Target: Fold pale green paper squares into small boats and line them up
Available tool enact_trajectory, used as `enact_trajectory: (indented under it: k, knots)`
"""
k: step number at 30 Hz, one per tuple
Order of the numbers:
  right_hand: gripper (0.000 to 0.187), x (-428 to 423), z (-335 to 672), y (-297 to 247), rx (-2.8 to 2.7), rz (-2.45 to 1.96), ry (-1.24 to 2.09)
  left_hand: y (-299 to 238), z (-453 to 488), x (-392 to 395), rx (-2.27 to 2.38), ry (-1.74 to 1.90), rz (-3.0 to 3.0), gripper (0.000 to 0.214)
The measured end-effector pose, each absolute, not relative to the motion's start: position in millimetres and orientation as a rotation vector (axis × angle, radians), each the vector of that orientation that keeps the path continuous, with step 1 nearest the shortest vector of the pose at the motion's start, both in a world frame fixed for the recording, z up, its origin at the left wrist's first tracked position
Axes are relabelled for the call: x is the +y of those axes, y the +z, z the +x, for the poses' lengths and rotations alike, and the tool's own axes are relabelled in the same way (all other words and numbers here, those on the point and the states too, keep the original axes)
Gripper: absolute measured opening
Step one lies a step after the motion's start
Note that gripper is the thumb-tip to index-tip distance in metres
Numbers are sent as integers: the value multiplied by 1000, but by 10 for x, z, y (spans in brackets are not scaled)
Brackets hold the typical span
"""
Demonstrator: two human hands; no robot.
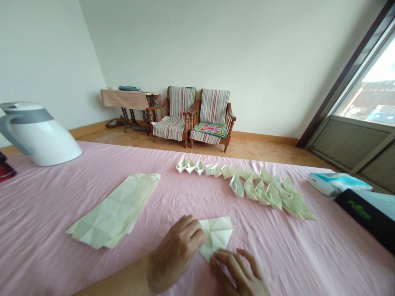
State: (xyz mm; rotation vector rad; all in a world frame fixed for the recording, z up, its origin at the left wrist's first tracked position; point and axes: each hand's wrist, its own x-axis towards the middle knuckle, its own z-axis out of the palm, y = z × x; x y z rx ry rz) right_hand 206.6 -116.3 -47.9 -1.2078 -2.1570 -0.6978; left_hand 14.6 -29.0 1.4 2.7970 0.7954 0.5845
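We have the creased paper on the pink-covered desk, right in front of us. Left hand: fingers curled, on the paper's left side; we can't tell if it's pinching. Right hand: fingers bent and a bit apart, tips at the lower corner; thumb hidden, grip unclear. Stack of creased sheets lies left of our hands, not touching them. Folded boats stand in two rows beyond the paper, mostly rightward. Kettle far left; tissue pack and black box at right.
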Motion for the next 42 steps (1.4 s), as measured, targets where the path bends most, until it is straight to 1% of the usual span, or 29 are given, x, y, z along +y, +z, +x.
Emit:
enact_trajectory:
  k: [4,5,7,9,13,16,20,23,25,27,29,32,34,37,39,42]
  knots:
    - [28,-1141,2143,-425,-2214,-1121,-778,39,107,-383,704,459,2825,10]
    - [29,-1132,2149,-424,-2233,-1092,-793,47,99,-400,698,449,2835,14]
    - [31,-1108,2125,-454,-2235,-1044,-815,62,88,-424,679,421,2857,30]
    - [34,-1079,2057,-522,-2135,-1048,-818,77,85,-433,681,379,2867,41]
    - [41,-1046,1925,-604,-1807,-997,-734,97,81,-436,704,304,2868,46]
    - [41,-1067,1936,-533,-1988,-1013,-654,115,69,-455,720,248,2876,48]
    - [36,-1099,2029,-435,-2055,-1039,-625,163,51,-493,698,202,2909,41]
    - [32,-1094,2101,-418,-2151,-1038,-650,179,42,-509,651,191,2948,48]
    - [33,-1076,2146,-405,-2195,-1079,-650,159,45,-509,643,230,2970,52]
    - [35,-1045,2186,-383,-2205,-1136,-651,122,62,-499,650,280,2981,49]
    - [35,-1000,2216,-364,-2209,-1219,-622,90,85,-480,664,322,3003,40]
    - [32,-909,2250,-379,-2154,-1416,-465,95,107,-440,607,353,3090,29]
    - [36,-843,2272,-411,-2059,-1500,-396,126,107,-414,542,361,3141,29]
    - [44,-755,2298,-422,-1977,-1472,-294,152,96,-378,488,412,3190,29]
    - [44,-714,2301,-384,-1974,-1481,-128,143,91,-355,462,430,3201,26]
    - [38,-677,2284,-320,-1968,-1521,90,124,79,-334,447,409,3180,26]
